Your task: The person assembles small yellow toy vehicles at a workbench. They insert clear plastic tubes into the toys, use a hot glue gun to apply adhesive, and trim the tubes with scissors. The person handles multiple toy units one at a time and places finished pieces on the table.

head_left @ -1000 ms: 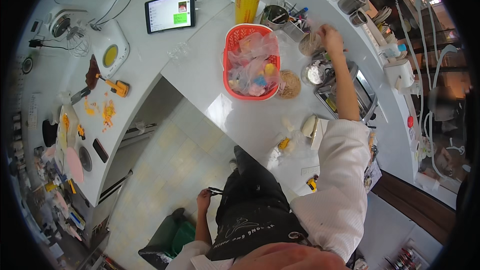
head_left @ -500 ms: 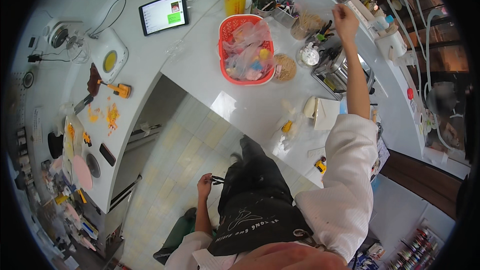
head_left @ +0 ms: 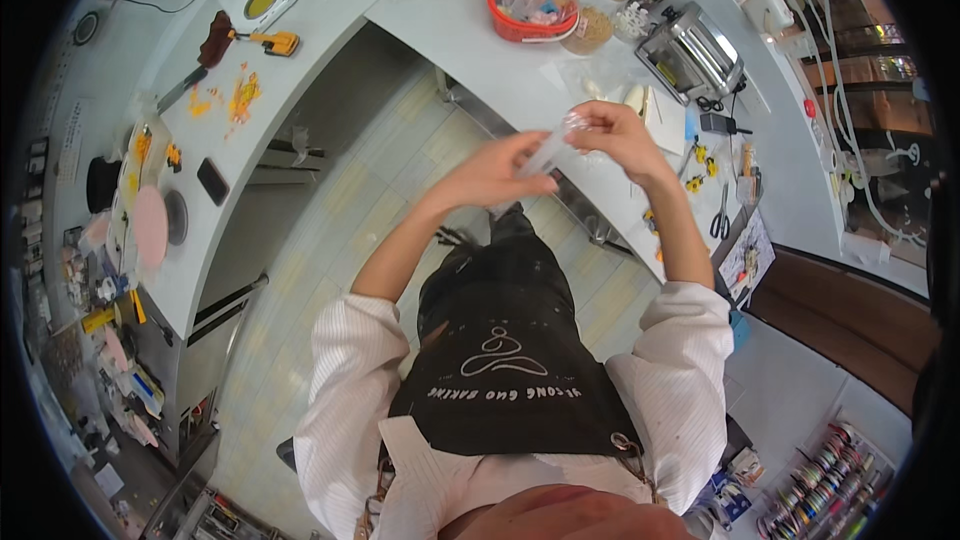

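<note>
A narrow strip of clear, crinkled plastic (head_left: 546, 154) stretches between my two hands over the counter's front edge. My right hand (head_left: 618, 136) pinches its upper end between thumb and fingertips. Around its lower part curl the thumb and fingers of my left hand (head_left: 492, 172). Whether the plastic is a bag or a loose piece of film, I cannot tell. Just beyond my right hand lies a white square pad (head_left: 664, 122) on the counter. Small yellow toy vehicles (head_left: 704, 162) sit to the right of that hand, near black-handled scissors (head_left: 719, 224).
At the back, a red basket (head_left: 493, 2) holds plastic bags, beside a silver appliance (head_left: 698, 50). On the left counter are a yellow-handled tool (head_left: 275, 42), orange smears (head_left: 243, 95), a phone (head_left: 212, 181) and a pink disc (head_left: 151, 226). Tiled floor (head_left: 400, 165) shows between the counters.
My right hand has come back from the far right of the counter to my front. My left hand has risen from my side to meet it, and clear plastic now shows between them. The view has shifted.
</note>
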Tool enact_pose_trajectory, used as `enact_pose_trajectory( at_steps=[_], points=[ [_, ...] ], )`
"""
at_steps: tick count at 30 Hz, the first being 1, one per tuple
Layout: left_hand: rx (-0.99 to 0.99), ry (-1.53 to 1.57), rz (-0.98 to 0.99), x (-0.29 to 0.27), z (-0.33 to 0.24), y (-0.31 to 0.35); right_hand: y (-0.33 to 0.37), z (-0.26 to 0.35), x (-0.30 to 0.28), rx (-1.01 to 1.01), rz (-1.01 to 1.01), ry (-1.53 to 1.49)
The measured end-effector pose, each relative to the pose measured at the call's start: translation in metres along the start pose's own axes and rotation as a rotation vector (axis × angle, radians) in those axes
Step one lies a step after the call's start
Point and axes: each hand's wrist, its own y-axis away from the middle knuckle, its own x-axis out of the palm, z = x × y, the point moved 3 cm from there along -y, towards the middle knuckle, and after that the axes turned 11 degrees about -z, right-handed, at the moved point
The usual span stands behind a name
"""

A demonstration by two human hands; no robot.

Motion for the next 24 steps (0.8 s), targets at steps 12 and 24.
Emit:
enact_pose_trajectory(
  at_steps=[12,24],
  points=[
    [-0.3,0.239,0.061,0.03,0.01,0.081,0.081,-0.048,0.086,-0.186,-0.16,-0.408],
    [-0.188,0.209,-0.28,0.027,0.011,0.075,0.081,-0.05,0.083,-0.258,-0.37,-0.33]
  ],
)
